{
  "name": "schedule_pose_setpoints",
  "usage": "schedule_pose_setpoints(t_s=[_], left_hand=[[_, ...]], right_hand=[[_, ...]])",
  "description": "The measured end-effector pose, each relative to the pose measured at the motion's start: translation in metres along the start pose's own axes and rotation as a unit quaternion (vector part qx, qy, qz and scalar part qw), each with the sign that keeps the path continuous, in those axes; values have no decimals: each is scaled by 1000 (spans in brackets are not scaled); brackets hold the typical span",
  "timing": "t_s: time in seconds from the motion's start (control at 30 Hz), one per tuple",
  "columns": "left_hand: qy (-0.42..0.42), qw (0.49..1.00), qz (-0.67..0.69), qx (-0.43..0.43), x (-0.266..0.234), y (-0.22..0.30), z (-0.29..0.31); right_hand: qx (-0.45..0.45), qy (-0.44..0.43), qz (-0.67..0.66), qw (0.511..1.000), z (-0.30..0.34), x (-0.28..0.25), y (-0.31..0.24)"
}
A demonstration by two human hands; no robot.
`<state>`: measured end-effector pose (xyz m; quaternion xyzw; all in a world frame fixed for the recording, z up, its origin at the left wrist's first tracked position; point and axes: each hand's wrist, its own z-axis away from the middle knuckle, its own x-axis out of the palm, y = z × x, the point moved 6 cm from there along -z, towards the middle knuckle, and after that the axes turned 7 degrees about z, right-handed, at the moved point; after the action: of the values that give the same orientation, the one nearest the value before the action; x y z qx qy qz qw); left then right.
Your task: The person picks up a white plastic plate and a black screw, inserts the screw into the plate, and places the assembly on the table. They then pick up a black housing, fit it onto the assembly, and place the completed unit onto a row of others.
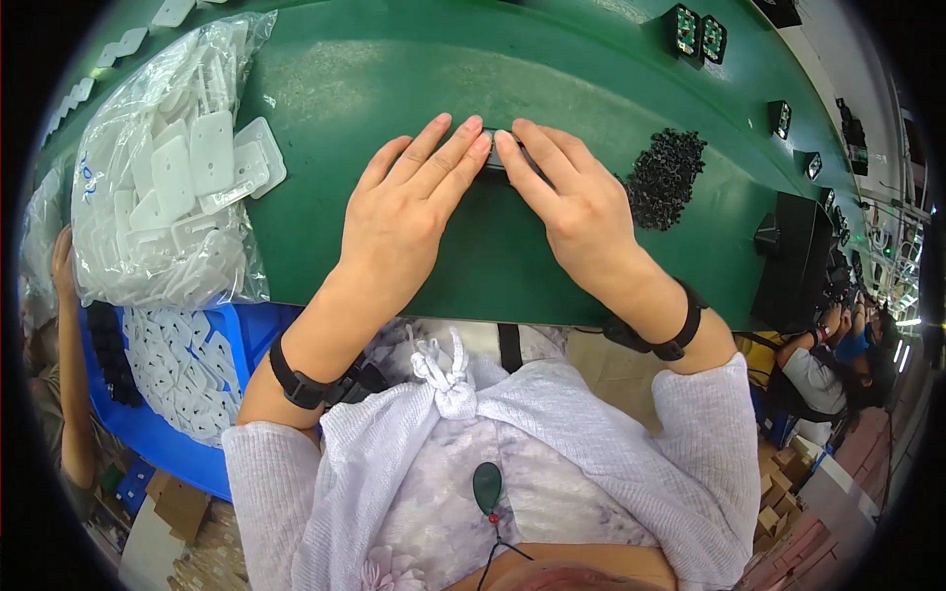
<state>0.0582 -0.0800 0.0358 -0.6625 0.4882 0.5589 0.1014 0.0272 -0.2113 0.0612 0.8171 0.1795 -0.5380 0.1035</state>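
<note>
A small black casing [496, 161] lies on the green table between my hands, mostly covered by my fingers. My left hand [404, 192] reaches to it from the left, long fingers extended and fingertips at its edge. From the right, my right hand [576, 187] holds the other side, index finger bent toward it. Both thumbs are hidden. To the right of my right hand lies a heap of tiny black parts [666, 179].
At left, a clear plastic bag [163, 236] spills white flat plates. Below it, a blue bin [163, 448] holds more white plates. Black casings with green circuit boards [698, 35] stand at the far right. A black box [791, 258] sits at the right edge. Other people are at both sides.
</note>
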Motion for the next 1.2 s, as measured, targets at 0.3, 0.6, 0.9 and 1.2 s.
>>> schedule_pose_setpoints(t_s=[0.3, 0.6, 0.9, 1.2], left_hand=[[25, 999, -35, 29, 1, 5, 3], [70, 996, -33, 48, 3, 9, -1], [97, 982, 159, -30, 2, -30, -39], [87, 841, 508, -162, 20, -16, -44]], right_hand=[[72, 60, -11, 996, 10, 6, -8], [92, 24, -102, 990, 2, 2, 5], [133, -22, -380, 915, -18, 20, 47], [200, 81, -427, 878, -8, 17, 50]])
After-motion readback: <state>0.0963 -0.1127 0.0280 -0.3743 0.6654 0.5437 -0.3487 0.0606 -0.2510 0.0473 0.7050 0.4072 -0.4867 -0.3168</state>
